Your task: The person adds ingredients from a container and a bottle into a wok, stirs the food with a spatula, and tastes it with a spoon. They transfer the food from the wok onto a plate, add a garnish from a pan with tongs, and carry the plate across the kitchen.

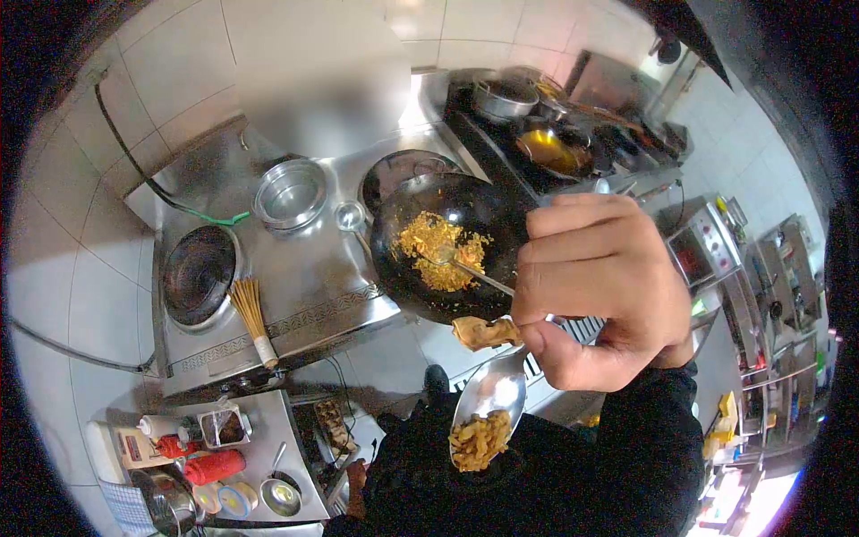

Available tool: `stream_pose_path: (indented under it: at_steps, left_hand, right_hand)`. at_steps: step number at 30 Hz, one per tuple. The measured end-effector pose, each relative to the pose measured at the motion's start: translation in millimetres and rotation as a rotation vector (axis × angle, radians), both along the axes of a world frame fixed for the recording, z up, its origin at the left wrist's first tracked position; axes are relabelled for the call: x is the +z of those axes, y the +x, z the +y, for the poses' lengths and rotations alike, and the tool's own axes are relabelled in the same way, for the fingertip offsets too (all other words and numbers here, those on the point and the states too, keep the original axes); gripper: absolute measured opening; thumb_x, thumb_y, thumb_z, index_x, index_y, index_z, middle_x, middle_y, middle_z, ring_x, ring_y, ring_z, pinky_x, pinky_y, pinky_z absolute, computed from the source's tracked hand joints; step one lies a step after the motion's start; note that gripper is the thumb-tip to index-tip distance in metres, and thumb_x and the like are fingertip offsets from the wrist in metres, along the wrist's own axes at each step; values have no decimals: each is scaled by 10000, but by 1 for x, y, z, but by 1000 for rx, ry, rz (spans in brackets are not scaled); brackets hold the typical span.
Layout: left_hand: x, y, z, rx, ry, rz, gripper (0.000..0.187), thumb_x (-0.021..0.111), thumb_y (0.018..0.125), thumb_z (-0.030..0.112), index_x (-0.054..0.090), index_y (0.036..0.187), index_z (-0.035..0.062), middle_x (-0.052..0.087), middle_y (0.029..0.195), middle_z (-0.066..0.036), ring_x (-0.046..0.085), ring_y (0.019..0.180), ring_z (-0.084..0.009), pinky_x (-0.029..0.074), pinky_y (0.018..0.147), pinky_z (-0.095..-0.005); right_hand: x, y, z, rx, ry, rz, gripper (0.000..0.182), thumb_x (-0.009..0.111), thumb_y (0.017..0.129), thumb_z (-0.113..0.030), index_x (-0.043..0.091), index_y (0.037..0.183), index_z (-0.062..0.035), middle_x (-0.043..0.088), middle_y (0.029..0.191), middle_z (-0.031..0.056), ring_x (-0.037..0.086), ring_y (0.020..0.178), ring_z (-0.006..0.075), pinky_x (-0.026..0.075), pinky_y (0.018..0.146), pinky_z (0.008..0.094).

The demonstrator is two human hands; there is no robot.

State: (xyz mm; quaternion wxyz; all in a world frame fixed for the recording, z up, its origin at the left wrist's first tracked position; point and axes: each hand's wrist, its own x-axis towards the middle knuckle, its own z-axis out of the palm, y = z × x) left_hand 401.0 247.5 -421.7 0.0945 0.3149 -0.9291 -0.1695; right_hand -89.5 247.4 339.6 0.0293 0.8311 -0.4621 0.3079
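My right hand (604,291) is raised close to the camera, thumb and fingers closed in a pinch. From the pinch hangs a metal spoon (501,380) with chopped brown bits of food (480,438) in its bowl. A folded brown piece of food (483,333) shows right at the fingertips. Behind the hand stands a black wok (403,291) holding yellow-brown crumbly food (429,242). A metal utensil handle (483,279) runs from that food toward my fingers. What looks like my left hand (356,488) is a small patch beside my black clothing; its fingers are indistinct.
On the steel stove stand a metal pot (291,195), a ladle (351,216), a second burner (200,278) and a bamboo brush (252,318). A low side table holds a red bottle (215,466) and a small bowl (281,496). Another pan (553,150) stands at the back right.
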Motion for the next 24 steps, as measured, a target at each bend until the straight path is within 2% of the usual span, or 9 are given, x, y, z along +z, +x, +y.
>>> stream_pose_path:
  at_steps: [2,6,8,11,12,14,18,20,24]
  left_hand:
    - [0,-3,8,129,116,-170,201,699,858,252,683,960,80,621,713,-119,627,677,-304,492,591,-425]
    - [4,-8,7,89,71,-87,217,701,871,282,683,956,83,615,713,-94,612,661,-299,482,582,-413]
    - [6,-8,10,416,744,155,256,738,845,309,687,962,87,632,734,-89,621,676,-296,488,609,-422]
    - [6,-6,14,159,49,-173,296,775,811,313,688,974,82,661,771,-114,648,720,-312,502,649,-448]
    - [5,-5,14,161,50,-176,296,775,811,313,688,974,82,661,771,-114,648,720,-312,502,649,-448]
    - [5,-5,11,138,157,20,296,790,793,277,687,989,80,682,816,-126,661,752,-330,505,673,-471]
    - [5,-6,15,205,254,-68,270,781,793,234,686,996,85,684,824,-121,660,759,-329,501,666,-468]
    - [6,-2,17,48,87,-112,264,777,783,207,686,1003,91,689,849,-117,663,774,-322,504,679,-461]
    - [8,-4,26,106,15,2,280,786,770,209,685,1005,95,694,872,-118,666,777,-311,505,680,-456]
  right_hand:
    - [2,2,0,8,2,-8,46,621,667,-104,581,648,-89,525,597,25,440,514,239,294,486,374]
    - [5,4,-3,65,-33,-9,31,626,661,-100,602,664,-81,527,596,27,437,503,234,279,469,371]
    - [8,5,-3,73,-41,-3,34,630,659,-101,609,672,-77,531,598,31,433,493,231,272,462,370]
    - [5,6,-6,79,-72,-11,46,636,661,-104,620,685,-70,537,600,40,427,477,226,258,451,368]
    - [4,7,-7,75,-97,-22,52,639,663,-108,624,691,-66,539,600,45,426,471,224,252,446,366]
    - [3,7,-7,82,-95,-18,57,640,665,-110,625,696,-64,544,602,49,430,472,223,251,445,365]
    - [6,5,-8,116,-62,11,67,639,673,-115,628,707,-59,552,604,57,437,469,224,246,436,363]
    - [1,7,-8,124,-82,-25,72,639,675,-116,628,712,-55,552,601,59,433,463,222,242,429,361]
    - [-1,9,-9,163,-106,-70,79,636,678,-117,622,713,-46,551,594,72,419,445,219,233,413,360]
